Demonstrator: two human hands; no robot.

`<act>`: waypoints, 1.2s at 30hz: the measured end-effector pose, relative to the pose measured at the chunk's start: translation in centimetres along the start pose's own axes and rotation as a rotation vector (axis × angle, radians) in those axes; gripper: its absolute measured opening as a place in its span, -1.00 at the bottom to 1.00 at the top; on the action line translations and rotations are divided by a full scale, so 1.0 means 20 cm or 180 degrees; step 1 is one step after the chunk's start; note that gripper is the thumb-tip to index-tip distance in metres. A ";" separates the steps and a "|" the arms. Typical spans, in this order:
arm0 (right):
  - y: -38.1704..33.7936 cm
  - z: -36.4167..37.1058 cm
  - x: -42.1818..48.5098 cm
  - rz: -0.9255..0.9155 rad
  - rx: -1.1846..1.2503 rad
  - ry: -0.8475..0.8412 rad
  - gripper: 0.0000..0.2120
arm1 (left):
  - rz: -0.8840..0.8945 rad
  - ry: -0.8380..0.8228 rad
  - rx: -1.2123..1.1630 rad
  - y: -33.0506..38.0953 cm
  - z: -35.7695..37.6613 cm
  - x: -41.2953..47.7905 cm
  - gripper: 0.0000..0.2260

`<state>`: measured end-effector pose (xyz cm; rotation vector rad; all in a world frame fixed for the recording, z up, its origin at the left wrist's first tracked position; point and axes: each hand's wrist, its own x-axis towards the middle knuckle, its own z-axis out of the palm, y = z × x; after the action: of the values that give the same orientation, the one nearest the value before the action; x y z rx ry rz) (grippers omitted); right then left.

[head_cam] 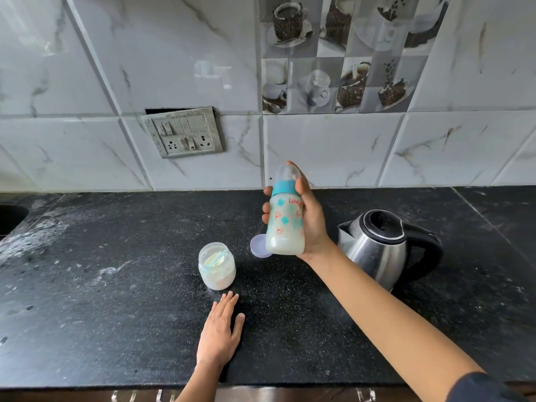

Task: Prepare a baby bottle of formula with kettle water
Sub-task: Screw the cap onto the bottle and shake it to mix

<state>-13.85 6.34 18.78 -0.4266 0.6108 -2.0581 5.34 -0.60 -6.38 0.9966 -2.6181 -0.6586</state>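
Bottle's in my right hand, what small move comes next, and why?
Probably reach the left hand for the lid and close the jar. The bottle in the right hand is capped and holds milky liquid, the jar stands open, its lid lies nearby, and the left hand rests flat, free.

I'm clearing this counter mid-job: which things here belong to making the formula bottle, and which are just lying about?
For the job: baby bottle, gripped by the right hand; open formula jar with scoop inside; purple lid; kettle.
Lying about: switchboard on the wall; sink at the left edge; coffee-print tiles.
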 end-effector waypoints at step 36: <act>0.08 -0.06 -0.05 0.0284 -0.0239 -0.0069 -0.66 | -0.0023 -0.0016 -0.0015 0.01 -0.01 -0.01 -0.37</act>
<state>-12.86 6.74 16.89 -0.4565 0.6838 -1.9483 5.40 -0.47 -6.21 1.0046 -2.6174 -0.6694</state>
